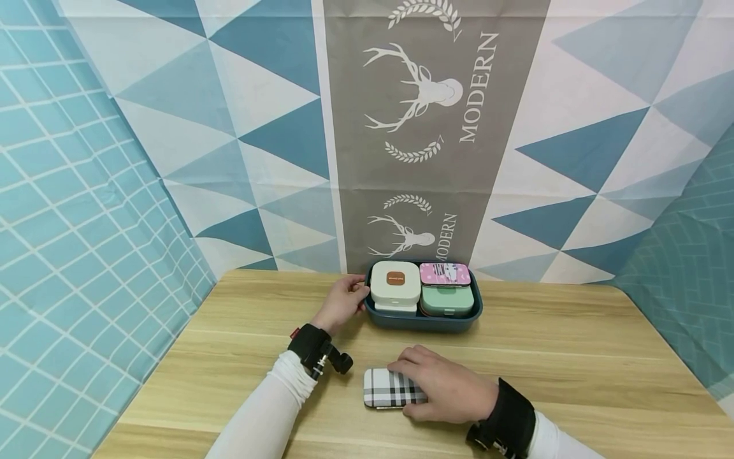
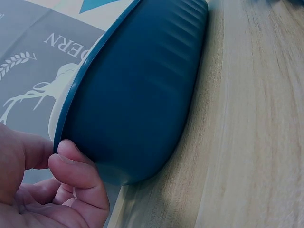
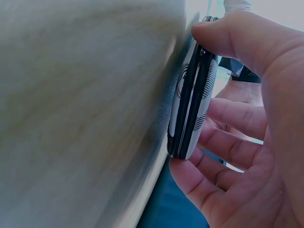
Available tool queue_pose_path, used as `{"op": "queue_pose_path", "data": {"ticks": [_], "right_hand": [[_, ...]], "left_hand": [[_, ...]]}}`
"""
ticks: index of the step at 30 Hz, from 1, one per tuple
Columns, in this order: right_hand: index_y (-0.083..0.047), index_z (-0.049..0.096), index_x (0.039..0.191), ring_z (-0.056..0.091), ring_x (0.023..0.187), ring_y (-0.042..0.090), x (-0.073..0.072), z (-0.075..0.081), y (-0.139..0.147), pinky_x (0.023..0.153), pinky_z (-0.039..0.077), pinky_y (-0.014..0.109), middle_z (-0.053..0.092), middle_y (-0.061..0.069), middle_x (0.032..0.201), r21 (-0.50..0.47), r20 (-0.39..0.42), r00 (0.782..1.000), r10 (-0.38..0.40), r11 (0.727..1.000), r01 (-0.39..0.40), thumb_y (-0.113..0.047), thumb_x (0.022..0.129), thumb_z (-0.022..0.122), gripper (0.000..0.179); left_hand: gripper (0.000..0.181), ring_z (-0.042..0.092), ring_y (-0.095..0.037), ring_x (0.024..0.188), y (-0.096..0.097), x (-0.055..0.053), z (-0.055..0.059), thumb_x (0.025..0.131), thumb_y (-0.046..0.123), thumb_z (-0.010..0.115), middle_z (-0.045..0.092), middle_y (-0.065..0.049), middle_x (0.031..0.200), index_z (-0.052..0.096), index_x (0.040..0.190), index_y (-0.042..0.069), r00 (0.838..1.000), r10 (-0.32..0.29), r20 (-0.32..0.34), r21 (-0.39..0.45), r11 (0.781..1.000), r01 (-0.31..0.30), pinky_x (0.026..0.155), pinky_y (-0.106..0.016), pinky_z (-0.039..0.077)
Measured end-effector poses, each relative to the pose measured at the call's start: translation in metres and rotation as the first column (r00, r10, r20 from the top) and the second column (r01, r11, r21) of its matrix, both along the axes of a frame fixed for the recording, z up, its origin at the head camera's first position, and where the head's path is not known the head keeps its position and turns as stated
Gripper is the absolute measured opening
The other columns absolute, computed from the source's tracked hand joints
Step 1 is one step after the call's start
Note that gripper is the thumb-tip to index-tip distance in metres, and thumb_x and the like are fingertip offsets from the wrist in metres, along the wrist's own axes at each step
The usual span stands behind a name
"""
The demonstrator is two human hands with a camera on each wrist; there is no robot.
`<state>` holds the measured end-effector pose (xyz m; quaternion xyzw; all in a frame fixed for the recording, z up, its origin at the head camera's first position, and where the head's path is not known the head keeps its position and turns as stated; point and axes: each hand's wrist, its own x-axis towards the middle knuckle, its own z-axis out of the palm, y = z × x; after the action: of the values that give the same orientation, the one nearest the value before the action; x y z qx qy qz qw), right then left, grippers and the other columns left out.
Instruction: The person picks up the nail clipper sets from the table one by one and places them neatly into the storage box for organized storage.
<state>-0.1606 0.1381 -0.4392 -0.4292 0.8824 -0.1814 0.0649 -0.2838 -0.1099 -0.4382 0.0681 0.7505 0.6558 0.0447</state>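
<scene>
At the left end of a dark blue plastic basin, my left hand pinches the rim between thumb and fingers. The left wrist view shows the basin's outer wall with the fingertips at its edge. My right hand grips a flat black-and-white plaid case in front of the basin, close over the table. In the right wrist view the thumb is on one end of the case and a finger on the other; its dark seam runs between two rounded halves.
Inside the basin sit a cream box with a brown label, a green box and a pink patterned tin on top of the green one. The basin stands on a wooden table, near the patterned wall covering at the back.
</scene>
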Motion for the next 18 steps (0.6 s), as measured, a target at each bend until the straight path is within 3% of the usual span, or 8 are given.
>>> {"op": "queue_pose_path", "data": {"ticks": [18], "right_hand": [[-0.015, 0.06, 0.148, 0.052, 0.118, 0.008, 0.0036, 0.007, 0.0074, 0.102, 0.05, 0.032, 0.056, -0.006, 0.134, -0.022, -0.031, 0.999, -0.024, 0.999, 0.024, -0.036, 0.095, 0.08, 0.06]], "left_hand": [[0.042, 0.055, -0.012, 0.062, -0.0002, 0.0006, 0.0013, 0.109, 0.002, 0.055, 0.059, -0.01, 0.092, 0.05, 0.148, -0.013, 1.0, -0.007, -0.024, -0.014, 1.0, 0.007, 0.055, -0.023, 0.046]]}}
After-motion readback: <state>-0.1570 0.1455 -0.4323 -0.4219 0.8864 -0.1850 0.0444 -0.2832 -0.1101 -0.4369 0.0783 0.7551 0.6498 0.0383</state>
